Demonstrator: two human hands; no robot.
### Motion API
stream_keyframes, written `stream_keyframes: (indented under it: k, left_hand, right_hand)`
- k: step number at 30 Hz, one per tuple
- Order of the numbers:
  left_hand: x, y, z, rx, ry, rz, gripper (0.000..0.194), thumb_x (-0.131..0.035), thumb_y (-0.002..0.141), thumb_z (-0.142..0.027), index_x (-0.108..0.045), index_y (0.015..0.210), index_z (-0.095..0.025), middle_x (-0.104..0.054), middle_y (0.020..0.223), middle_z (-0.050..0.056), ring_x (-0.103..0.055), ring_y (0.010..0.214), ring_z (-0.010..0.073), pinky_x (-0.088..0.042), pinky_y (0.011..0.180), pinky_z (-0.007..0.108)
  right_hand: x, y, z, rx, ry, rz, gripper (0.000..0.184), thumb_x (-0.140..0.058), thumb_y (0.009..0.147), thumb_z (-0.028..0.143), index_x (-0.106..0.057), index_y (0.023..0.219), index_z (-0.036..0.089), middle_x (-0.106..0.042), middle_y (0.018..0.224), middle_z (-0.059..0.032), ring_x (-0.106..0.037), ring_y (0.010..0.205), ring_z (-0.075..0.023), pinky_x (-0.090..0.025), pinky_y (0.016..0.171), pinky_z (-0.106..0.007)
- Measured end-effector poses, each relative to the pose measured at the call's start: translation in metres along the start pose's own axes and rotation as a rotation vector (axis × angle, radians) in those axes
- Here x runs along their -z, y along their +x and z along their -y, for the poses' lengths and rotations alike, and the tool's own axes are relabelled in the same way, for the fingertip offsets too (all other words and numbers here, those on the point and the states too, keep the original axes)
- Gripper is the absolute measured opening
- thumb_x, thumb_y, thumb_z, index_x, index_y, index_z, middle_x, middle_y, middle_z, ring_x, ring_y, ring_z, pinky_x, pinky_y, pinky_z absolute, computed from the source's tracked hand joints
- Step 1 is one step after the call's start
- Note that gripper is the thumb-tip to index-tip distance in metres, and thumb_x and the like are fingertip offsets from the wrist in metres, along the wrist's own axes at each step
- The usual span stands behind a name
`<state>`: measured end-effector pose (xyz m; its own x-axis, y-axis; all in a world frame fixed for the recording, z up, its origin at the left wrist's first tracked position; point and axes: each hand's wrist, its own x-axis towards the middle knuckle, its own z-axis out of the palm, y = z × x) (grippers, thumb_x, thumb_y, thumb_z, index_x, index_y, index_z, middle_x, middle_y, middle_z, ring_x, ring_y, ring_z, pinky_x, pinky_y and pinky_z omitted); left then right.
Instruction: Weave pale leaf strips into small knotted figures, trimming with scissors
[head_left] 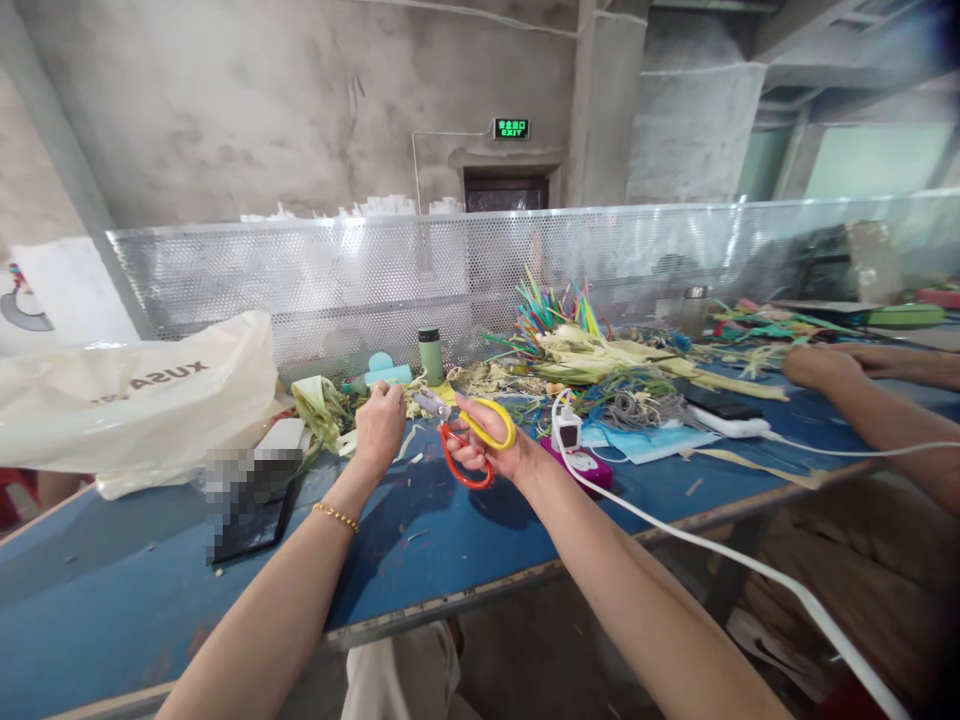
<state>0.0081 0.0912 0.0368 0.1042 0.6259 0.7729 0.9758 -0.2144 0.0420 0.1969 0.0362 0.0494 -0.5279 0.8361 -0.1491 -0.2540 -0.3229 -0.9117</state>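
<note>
My right hand [511, 460] holds a pair of scissors [510, 425] with one yellow and one red handle, and its fingers are in the loops. The metal blades point left toward my left hand [379, 428]. That hand is closed in a pinch just beyond the blade tips; whatever is between its fingers is too small or hidden to make out. Left of it lies a bunch of pale green husk-like leaves [318, 408]. Small scraps and pale strips lie on the blue tabletop [405, 555] around both hands.
A white plastic bag [135, 415] and a dark flat device [255, 525] are at left. A green bottle [430, 356] stands behind. Coloured sticks [559, 312], husks [592, 355], a charger [566, 428] with its white cable, and a magenta box [592, 470] lie right. Another person's hands [825, 375] work at far right.
</note>
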Motion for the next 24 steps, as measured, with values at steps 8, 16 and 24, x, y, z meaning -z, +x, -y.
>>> stream_keyframes:
  k: [8,16,24]
  left_hand:
    - [0.0056,-0.0012,-0.0092,-0.04,-0.033,0.041,0.028,-0.036,0.097,-0.023,-0.063,0.094,-0.017,-0.06,0.099,0.01,-0.059,0.075,0.0175,-0.036,0.064,0.028]
    - [0.0039,-0.0023,-0.009,-0.045,-0.023,0.039,0.028,-0.036,0.097,-0.024,-0.064,0.095,-0.017,-0.06,0.099,0.01,-0.059,0.074,0.0179,-0.036,0.063,0.028]
    - [0.0061,-0.0027,-0.0091,-0.027,-0.136,0.009,0.028,-0.038,0.095,-0.022,-0.065,0.09,-0.016,-0.061,0.096,0.011,-0.059,0.073,0.0181,-0.036,0.063,0.028]
  right_hand:
    - [0.0023,0.0031,-0.0016,0.028,0.008,0.022,0.057,-0.041,0.089,0.067,-0.051,0.075,0.013,-0.049,0.055,0.0004,-0.038,0.037,-0.0037,-0.028,0.033,-0.012]
    - [0.0035,0.0075,-0.002,0.016,-0.008,0.023,0.057,-0.04,0.088,0.07,-0.05,0.078,0.015,-0.043,0.051,0.0052,-0.03,0.033,-0.0011,-0.024,0.03,-0.01]
    - [0.0032,0.006,-0.003,0.029,-0.081,0.03,0.053,-0.036,0.093,0.064,-0.047,0.075,0.016,-0.039,0.05,0.0079,-0.027,0.032,-0.0006,-0.023,0.029,-0.01]
